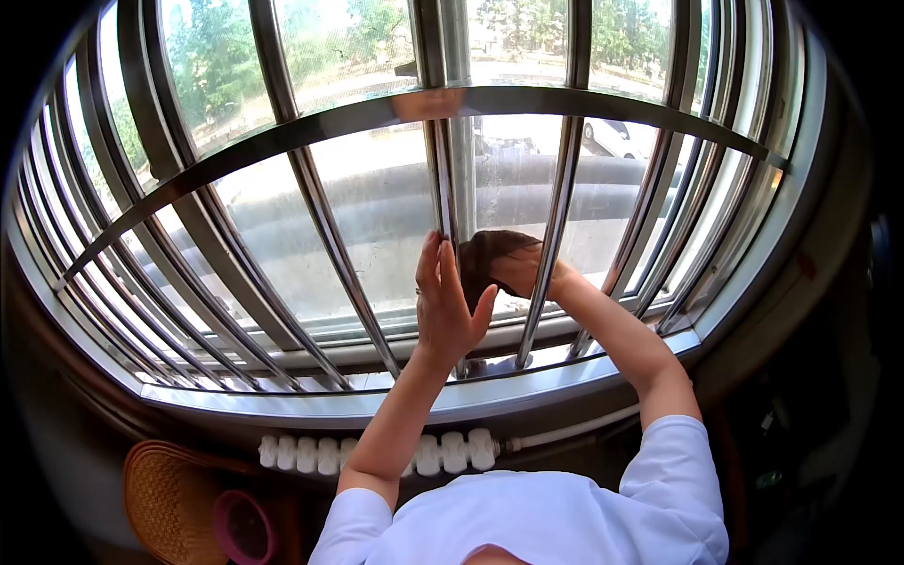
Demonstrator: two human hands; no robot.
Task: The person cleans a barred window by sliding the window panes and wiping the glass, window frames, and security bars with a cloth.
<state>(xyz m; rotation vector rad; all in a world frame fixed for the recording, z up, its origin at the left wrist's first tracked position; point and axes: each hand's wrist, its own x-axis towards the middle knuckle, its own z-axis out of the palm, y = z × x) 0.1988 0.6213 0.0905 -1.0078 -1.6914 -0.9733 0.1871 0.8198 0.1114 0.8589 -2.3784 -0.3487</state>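
Note:
Upright metal bars [320, 212] stand in front of a window, crossed by a curved flat metal band [377, 110]. My left hand [444, 306] is raised against one of the middle bars, its fingers stretched upward and the thumb apart. To its right, my right hand [527, 269] reaches between the bars and holds a dark brown cloth [488, 259] near the window glass [513, 202]. The cloth covers part of that hand's fingers, and a bar crosses in front of its wrist side.
Below the sill [311, 405] runs a white radiator [330, 456] with a pipe [574, 428] to its right. A woven chair [169, 499] and a pink-rimmed container [226, 532] are at the lower left. Outside are trees and a white car [612, 138].

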